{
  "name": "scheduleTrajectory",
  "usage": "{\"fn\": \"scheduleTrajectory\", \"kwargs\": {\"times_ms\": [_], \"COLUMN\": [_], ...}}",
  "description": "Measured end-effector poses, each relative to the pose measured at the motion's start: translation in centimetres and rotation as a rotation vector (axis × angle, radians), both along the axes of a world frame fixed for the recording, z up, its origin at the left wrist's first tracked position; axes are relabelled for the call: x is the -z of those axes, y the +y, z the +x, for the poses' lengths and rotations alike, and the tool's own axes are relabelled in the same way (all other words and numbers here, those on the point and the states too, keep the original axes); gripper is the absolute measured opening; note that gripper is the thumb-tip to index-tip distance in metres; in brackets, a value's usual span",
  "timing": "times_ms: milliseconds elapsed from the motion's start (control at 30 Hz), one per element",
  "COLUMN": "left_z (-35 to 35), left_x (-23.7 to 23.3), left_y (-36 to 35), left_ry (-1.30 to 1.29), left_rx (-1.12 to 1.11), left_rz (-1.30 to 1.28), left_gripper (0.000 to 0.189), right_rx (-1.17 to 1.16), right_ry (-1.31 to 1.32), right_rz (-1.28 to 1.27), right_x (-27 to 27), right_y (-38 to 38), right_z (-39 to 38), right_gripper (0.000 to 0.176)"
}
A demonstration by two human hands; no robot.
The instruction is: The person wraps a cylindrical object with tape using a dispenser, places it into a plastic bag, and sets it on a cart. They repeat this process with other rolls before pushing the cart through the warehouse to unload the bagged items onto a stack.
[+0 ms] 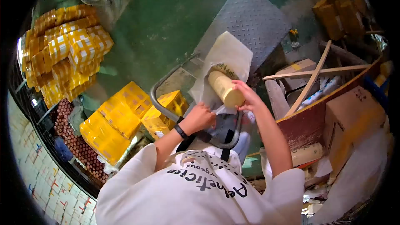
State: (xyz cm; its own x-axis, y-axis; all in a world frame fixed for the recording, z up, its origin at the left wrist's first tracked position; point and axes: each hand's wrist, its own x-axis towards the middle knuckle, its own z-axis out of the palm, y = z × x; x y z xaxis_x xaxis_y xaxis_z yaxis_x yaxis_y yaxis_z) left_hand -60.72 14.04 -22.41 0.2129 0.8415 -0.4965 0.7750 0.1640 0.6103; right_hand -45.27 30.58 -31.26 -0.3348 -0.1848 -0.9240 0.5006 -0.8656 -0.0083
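A pale yellow cylindrical roll lies tilted on a whitish translucent bag with dark lettering. My right hand curls its fingers and thumb around the near end of the roll. To the left of it, my left hand, with a black band on the wrist, is closed on the bag's near edge. Beneath both hands is the bent grey metal handle of a cart.
Yellow-taped boxes stand at left, with a larger stack behind. A diamond-patterned metal plate lies ahead on the green floor. Crossed wooden strips and a cardboard box are at right.
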Motion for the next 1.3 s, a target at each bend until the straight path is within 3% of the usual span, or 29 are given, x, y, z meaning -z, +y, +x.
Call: {"fn": "scheduleTrajectory", "kwargs": {"times_ms": [200,233,300,333,433,467,500,567,700,900,1133,1167,1300], "left_z": [-0.6,-0.5,-0.1,0.2,1.1,1.3,1.3,1.5,1.8,0.5,-1.9,-2.0,-2.4], "left_x": [1.9,2.1,2.5,2.8,3.8,3.9,4.0,4.1,6.0,6.7,6.3,6.1,4.6], "left_y": [1.6,2.0,2.3,2.2,1.7,1.6,1.8,1.8,-0.4,0.7,2.2,2.5,2.5], "left_ry": [-0.029,-0.036,-0.047,-0.049,-0.035,-0.036,-0.039,-0.028,-0.039,-0.070,-0.029,-0.026,-0.004], "left_rx": [-0.008,-0.019,-0.051,-0.041,-0.015,-0.007,0.008,-0.003,-0.005,-0.055,-0.042,-0.028,0.031], "left_rz": [-0.040,-0.033,-0.011,-0.003,0.021,0.013,0.015,0.023,-0.086,0.035,0.294,0.300,0.262], "left_gripper": [0.016,0.016,0.017,0.016,0.015,0.014,0.013,0.011,0.011,0.018,0.024,0.025,0.023], "right_rx": [-0.145,-0.247,-0.534,-0.671,-1.363,-1.453,-1.514,-1.371,-1.180,-1.205,-1.203,-1.234,-1.146], "right_ry": [0.063,0.077,0.160,0.173,0.325,0.286,0.263,0.258,0.262,0.235,0.304,0.267,0.345], "right_rz": [0.000,0.114,0.097,0.051,0.373,0.316,0.366,0.469,0.512,0.435,0.403,0.389,0.342], "right_x": [3.2,3.6,4.1,3.9,8.9,7.8,9.7,13.0,13.6,11.6,14.3,11.5,12.4], "right_y": [1.7,2.2,4.4,5.8,4.4,4.3,2.4,0.1,0.3,1.2,0.6,1.8,1.8], "right_z": [0.9,0.9,0.0,-0.9,-2.9,-4.4,-3.8,-2.0,0.4,-1.2,-1.8,-3.1,-2.7], "right_gripper": [0.043,0.045,0.047,0.065,0.087,0.114,0.128,0.121,0.116,0.111,0.100,0.102,0.102]}}
